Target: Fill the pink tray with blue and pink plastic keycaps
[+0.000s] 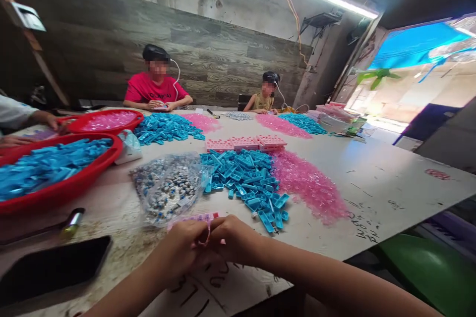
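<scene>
My left hand [186, 247] and my right hand [234, 237] meet at the near edge of the white table [372, 178], fingers pinched together around a small pink plastic piece [204, 240]. Just beyond them lies a pink strip [197, 218] of parts. A heap of blue plastic parts [245, 178] and a heap of clear pink parts [308, 183] lie past my hands. A clear bag of small metal pieces [167, 188] sits left of the blue heap.
A black phone [52, 267] and a small lighter [73, 222] lie at the near left. Red basins hold blue parts [44, 168] and pink parts [107, 121]. Stacked pink blocks [245, 143] sit mid-table. Two people sit at the far side; another person's arm [22, 116] is at left.
</scene>
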Motion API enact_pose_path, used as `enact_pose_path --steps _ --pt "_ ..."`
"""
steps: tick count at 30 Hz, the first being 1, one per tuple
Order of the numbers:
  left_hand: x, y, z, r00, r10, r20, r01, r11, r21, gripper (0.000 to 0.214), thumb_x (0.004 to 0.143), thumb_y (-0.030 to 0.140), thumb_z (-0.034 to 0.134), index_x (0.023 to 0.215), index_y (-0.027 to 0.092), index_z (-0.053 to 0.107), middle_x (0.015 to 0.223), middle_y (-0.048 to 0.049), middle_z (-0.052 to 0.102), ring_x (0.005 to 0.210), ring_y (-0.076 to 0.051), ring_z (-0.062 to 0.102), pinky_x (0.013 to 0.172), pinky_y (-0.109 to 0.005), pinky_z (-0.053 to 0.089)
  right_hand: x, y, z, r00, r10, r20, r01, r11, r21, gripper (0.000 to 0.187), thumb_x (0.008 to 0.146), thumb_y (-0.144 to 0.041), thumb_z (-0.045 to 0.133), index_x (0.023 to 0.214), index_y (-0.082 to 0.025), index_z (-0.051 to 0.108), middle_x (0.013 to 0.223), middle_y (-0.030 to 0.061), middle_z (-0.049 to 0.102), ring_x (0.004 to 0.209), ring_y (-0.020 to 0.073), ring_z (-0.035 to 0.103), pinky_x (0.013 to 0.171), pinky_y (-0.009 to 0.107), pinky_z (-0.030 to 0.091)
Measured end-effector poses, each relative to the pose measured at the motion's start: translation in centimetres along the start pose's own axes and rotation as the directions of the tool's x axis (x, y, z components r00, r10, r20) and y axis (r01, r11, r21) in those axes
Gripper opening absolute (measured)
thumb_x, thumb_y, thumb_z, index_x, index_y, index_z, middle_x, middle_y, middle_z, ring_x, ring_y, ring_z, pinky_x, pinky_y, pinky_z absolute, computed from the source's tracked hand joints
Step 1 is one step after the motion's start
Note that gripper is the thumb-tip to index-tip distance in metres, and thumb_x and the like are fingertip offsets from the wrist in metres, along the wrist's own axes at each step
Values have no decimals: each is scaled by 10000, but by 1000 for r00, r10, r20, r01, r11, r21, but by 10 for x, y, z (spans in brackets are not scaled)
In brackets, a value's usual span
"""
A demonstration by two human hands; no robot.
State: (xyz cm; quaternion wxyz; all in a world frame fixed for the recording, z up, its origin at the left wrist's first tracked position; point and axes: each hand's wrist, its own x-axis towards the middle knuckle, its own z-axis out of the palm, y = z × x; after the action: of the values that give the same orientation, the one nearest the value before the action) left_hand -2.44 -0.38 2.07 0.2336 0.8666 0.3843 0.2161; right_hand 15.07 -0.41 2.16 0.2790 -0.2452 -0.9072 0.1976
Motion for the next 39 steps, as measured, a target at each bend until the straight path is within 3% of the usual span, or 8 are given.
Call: enact_pose_path --steps 3,7,11,12,15,19,23,39 --pt "-4 1 -2 998 32 -48 -33 999 -14 124 674 232 651 657 159 552 660 15 598 597 -119 522 547 -203 339 0 0 0 998 42 37 -40 998 -55 161 696 -65 634 552 -135 614 713 23 661 604 98 591 555 173 435" --pt "-3 -8 -13 977 43 -210 -53 998 -43 91 788 222 532 729 165 574 670 10 598 623 -121 547 598 -218 415 -10 5 -8 997 52 62 -48 997 -66 146 733 -57 590 717 -158 693 808 31 689 701 117 629 642 202 466" --pt "3 -34 -34 830 69 -553 16 989 148 187 852 188 390 921 156 561 944 -80 608 917 -187 568 827 -314 450 -25 17 -30 973 228 -42 -232 943 -239 220 796 -98 542 901 -202 705 947 40 691 861 154 628 762 266 479" --pt "4 -41 -38 821 64 -568 52 981 185 238 858 166 348 965 150 560 1006 -100 600 1002 -200 548 888 -338 430 -28 20 -37 952 297 -77 -306 899 -313 229 788 -99 548 923 -202 701 983 49 682 919 174 611 794 289 474" --pt "7 -63 -39 912 -14 -410 140 950 278 335 811 120 338 1031 159 588 1131 -101 593 1078 -210 535 973 -367 395 -38 25 -57 859 481 -173 -497 705 -506 281 754 -107 570 998 -194 681 1112 87 628 1075 231 526 860 335 451" --pt "10 -84 -27 933 -180 -313 304 858 413 444 723 164 458 1148 139 586 1259 -114 548 1214 -285 442 1048 -428 312 -50 24 -77 660 683 -313 -700 407 -586 328 729 -193 601 1053 -178 646 1186 136 561 1098 291 500 812 365 463" --pt "11 -92 -23 946 -219 -240 299 876 379 405 710 148 439 1059 173 643 1181 -66 615 1160 -237 503 1035 -375 333 -60 24 -86 541 778 -320 -765 297 -571 339 684 -128 593 1017 -152 653 1063 148 607 952 276 593 742 342 470" --pt "5 -66 -33 893 -213 -395 304 935 181 253 740 177 482 918 161 660 999 -85 684 977 -244 609 900 -374 443 -57 45 -83 593 757 -274 -762 417 -497 418 661 4 505 972 -206 691 1026 76 656 991 237 589 736 281 438"
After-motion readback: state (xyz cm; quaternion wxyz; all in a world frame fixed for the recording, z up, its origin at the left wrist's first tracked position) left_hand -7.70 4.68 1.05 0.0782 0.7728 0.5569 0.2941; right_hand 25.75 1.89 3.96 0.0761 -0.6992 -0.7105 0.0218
